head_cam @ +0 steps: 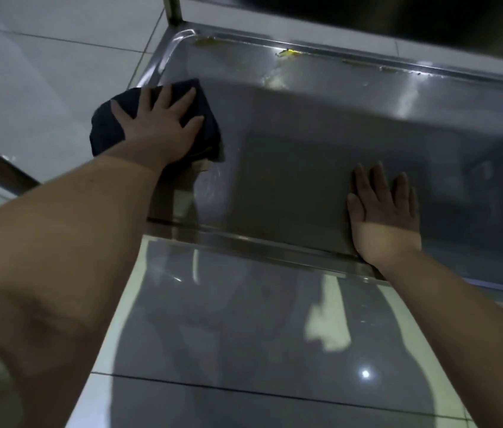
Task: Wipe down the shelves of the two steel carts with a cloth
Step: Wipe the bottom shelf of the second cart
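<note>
The steel shelf (305, 143) was a shallow tray with a raised rim, standing over a glossy tiled floor (43, 72). A dark cloth (106, 131) lay at its left end, partly over the left rim, pressed flat under the left hand (154, 125) with spread fingers (187, 96). The right hand (383, 208) lay flat on the bare steel near the front rim, well apart from the cloth. Yellow smears (288, 52) sat along the far rim, with pale streaks (270, 78) just below them. A post (172, 9) rose from the far left corner.
</note>
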### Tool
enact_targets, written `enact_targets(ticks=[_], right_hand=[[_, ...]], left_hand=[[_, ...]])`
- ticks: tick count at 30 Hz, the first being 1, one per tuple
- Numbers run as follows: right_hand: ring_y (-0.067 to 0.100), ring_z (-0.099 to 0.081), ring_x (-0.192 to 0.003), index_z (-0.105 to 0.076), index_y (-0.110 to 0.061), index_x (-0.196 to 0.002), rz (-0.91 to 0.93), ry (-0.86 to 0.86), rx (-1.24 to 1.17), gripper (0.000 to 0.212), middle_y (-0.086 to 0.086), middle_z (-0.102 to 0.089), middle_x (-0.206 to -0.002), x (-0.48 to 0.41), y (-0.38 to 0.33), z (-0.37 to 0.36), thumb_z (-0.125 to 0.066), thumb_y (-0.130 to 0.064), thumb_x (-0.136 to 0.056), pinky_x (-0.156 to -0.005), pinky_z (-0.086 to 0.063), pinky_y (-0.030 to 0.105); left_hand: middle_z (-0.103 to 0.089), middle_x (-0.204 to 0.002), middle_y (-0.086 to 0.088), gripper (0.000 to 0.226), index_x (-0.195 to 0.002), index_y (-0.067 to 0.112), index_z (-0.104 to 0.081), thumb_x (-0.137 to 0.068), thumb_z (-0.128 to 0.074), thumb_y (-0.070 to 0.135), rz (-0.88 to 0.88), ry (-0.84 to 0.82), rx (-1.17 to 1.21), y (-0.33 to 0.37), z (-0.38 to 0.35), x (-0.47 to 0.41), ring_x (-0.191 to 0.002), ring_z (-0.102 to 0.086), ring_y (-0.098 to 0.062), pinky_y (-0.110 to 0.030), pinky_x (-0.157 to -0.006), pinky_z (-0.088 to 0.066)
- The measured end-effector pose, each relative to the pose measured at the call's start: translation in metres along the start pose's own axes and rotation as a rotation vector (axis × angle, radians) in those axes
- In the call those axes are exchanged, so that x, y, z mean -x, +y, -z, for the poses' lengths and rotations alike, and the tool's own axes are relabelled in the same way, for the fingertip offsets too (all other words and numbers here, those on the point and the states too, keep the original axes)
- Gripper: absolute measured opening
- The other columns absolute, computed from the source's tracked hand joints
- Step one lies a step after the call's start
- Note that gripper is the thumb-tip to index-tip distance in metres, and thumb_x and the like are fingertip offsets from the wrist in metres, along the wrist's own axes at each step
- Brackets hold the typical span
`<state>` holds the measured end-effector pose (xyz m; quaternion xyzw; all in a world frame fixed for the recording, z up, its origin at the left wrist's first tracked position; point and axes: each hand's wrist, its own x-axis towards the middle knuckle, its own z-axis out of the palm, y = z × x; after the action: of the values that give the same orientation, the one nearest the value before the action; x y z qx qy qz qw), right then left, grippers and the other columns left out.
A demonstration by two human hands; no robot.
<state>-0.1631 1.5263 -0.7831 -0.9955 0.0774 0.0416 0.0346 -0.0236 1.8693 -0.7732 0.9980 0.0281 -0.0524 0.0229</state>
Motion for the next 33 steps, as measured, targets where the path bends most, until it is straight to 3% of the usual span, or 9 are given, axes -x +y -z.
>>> enact_targets(ticks=[3,6,9,11,13,18,25,29,33], right_hand=[[0.039,-0.001,-0.148,-0.011,-0.030,-0.156,0.005,0.013,0.009,0.057,0.004,-0.005,-0.164,0.000,0.000,-0.003,-0.021,-0.044,-0.102,-0.119,0.003,0.044],[0.039,-0.002,-0.148,-0.012,-0.023,-0.156,0.017,0.028,-0.016,0.057,0.009,-0.006,-0.163,-0.001,-0.001,-0.003,-0.024,-0.039,-0.103,-0.118,0.005,0.044],[0.032,-0.006,-0.149,-0.013,-0.009,-0.154,-0.032,0.077,-0.248,0.055,0.012,-0.013,-0.162,-0.003,0.004,0.000,-0.028,-0.025,-0.104,-0.119,0.005,0.036],[0.027,-0.012,-0.149,-0.015,-0.003,-0.153,-0.058,0.123,-0.415,0.052,0.015,-0.018,-0.160,-0.005,0.009,0.003,-0.029,-0.018,-0.104,-0.120,-0.001,0.031],[0.023,-0.014,-0.148,-0.016,-0.006,-0.153,-0.056,0.125,-0.421,0.052,0.011,-0.020,-0.160,-0.009,0.014,0.006,-0.028,-0.019,-0.104,-0.120,-0.006,0.032],[0.017,-0.008,-0.149,-0.012,-0.026,-0.155,-0.013,0.058,-0.278,0.052,-0.005,-0.016,-0.162,-0.026,0.031,0.012,-0.021,-0.034,-0.105,-0.121,-0.001,0.043],[0.020,-0.006,-0.150,-0.011,-0.023,-0.156,-0.042,0.072,-0.216,0.053,-0.005,-0.013,-0.163,-0.027,0.034,0.005,-0.016,-0.037,-0.105,-0.121,-0.002,0.040],[0.020,-0.006,-0.150,-0.016,-0.025,-0.155,-0.048,0.053,-0.141,0.052,-0.006,-0.011,-0.163,-0.028,0.035,0.004,-0.021,-0.037,-0.104,-0.121,-0.004,0.041],[0.023,-0.008,-0.150,-0.020,-0.024,-0.155,-0.044,0.066,-0.108,0.054,-0.005,-0.013,-0.163,-0.031,0.033,0.004,-0.025,-0.036,-0.103,-0.120,-0.007,0.043]], left_hand=[[-0.006,-0.161,0.007,0.059,-0.147,0.052,-0.009,-0.091,-0.019,0.066,-0.076,0.028,0.060,0.053,-0.002,0.003,-0.147,-0.001,-0.027,-0.074,-0.103,0.005],[-0.001,-0.162,0.008,0.059,-0.147,0.052,-0.007,-0.091,-0.018,0.067,-0.307,-0.011,0.076,0.146,-0.008,0.021,-0.148,0.003,-0.027,-0.073,-0.104,0.006],[0.005,-0.162,0.009,0.058,-0.147,0.052,-0.004,-0.093,-0.017,0.067,-0.526,-0.097,0.043,0.231,-0.015,0.043,-0.147,0.010,-0.027,-0.073,-0.105,0.008],[0.007,-0.161,0.009,0.057,-0.147,0.052,-0.003,-0.094,-0.017,0.066,-0.557,-0.103,0.043,0.253,-0.018,0.046,-0.147,0.011,-0.027,-0.072,-0.105,0.010],[0.007,-0.161,0.009,0.057,-0.147,0.053,-0.003,-0.094,-0.016,0.066,-0.558,-0.086,0.037,0.255,-0.018,0.045,-0.147,0.012,-0.027,-0.072,-0.105,0.010],[0.007,-0.161,0.010,0.056,-0.146,0.054,-0.002,-0.093,-0.014,0.067,-0.544,-0.055,0.024,0.251,-0.018,0.043,-0.147,0.011,-0.027,-0.072,-0.105,0.011],[0.002,-0.162,0.010,0.060,-0.148,0.052,-0.006,-0.091,-0.016,0.071,-0.505,-0.047,0.055,0.240,-0.014,0.037,-0.148,0.007,-0.024,-0.071,-0.106,0.009],[-0.003,-0.161,0.010,0.060,-0.148,0.050,-0.011,-0.092,-0.019,0.068,-0.384,-0.009,0.082,0.181,-0.005,0.011,-0.148,0.001,-0.024,-0.072,-0.107,0.004],[-0.014,-0.160,0.010,0.058,-0.146,0.049,-0.018,-0.091,-0.022,0.066,-0.140,0.043,0.073,0.082,0.002,-0.017,-0.146,-0.009,-0.024,-0.074,-0.105,0.000]])
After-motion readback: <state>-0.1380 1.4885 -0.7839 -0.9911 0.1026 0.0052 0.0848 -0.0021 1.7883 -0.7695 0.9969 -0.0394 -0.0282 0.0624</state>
